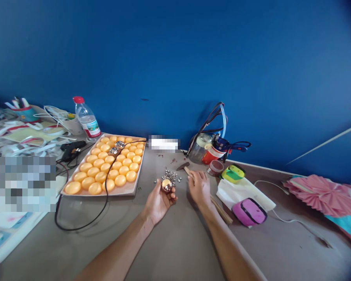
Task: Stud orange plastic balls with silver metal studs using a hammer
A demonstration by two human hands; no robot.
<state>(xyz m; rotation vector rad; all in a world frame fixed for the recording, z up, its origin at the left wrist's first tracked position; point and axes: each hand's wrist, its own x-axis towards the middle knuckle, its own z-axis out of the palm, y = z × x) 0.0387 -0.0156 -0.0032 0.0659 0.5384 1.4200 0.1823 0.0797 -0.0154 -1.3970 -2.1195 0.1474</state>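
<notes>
My left hand (159, 203) is closed around a ball (166, 186) with an orange top and shiny metal tacks over its lower part. Just beyond it, a loose heap of silvery tacks (171, 174) lies on the table. My right hand (199, 188) has its fingers around the wooden handle of a hammer (183, 166), close to the dark head, which points up and left. The handle's far end shows beside my right forearm. To the left, a shallow tray (136, 187) holds rows of orange balls (100, 176); two silvery ones (119, 145) sit among them.
A black cable (105, 203) loops over the tray. Behind it stands a bottle (89, 123), with a glue gun (72, 150) nearby. On the right are a jar (197, 150), a small tub (215, 168), yellow (233, 174) and purple (249, 212) cases, and pink pleated paper (316, 193).
</notes>
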